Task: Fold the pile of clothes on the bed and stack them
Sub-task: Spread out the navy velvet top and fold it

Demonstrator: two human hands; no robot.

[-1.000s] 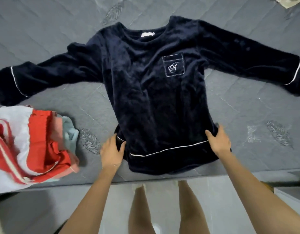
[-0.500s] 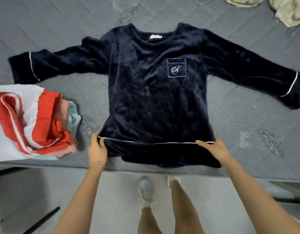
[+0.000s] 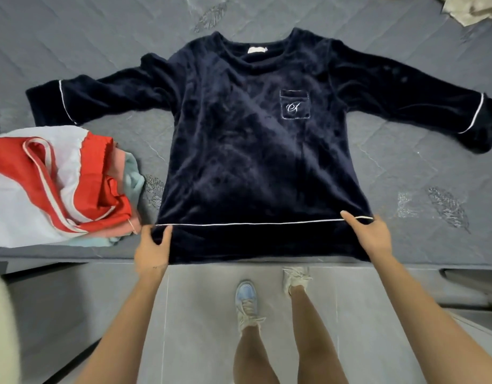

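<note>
1. Left grip, a bare hand, pinches the near left corner of the navy sweater, with the thumb on top of the plush fabric and the fingers tucked beneath the hem. Right grip holds the opposite hem corner, its thumb laid along the piping and its fingers round the side edge.
2. At the far left of the bed sits a stack of folded clothes. Smooth white and red fabric with thin pale trim lies on top, and pink and pale teal layers show at its right side. The stack is just beside the sweater's lower left corner.
3. Beyond the stack, the left sleeve lies flat, broad and blunt-ended, with a thin white line ringing the cuff.
4. The sweater's body is spread face up in the middle of the bed, neckline away from the person and hem at the near mattress edge. Its velvety pile shows a soft sheen and crush marks.
5. White piping runs straight across the hem from grip to grip.
6. A square chest pocket has a stitched outline and a cursive embroidered letter.
7. The right sleeve angles outward with the same piped cuff.
8. The bed cover is grey and quilted in diamonds with leaf motifs. A crumpled beige cloth lies at the far right corner.
</note>
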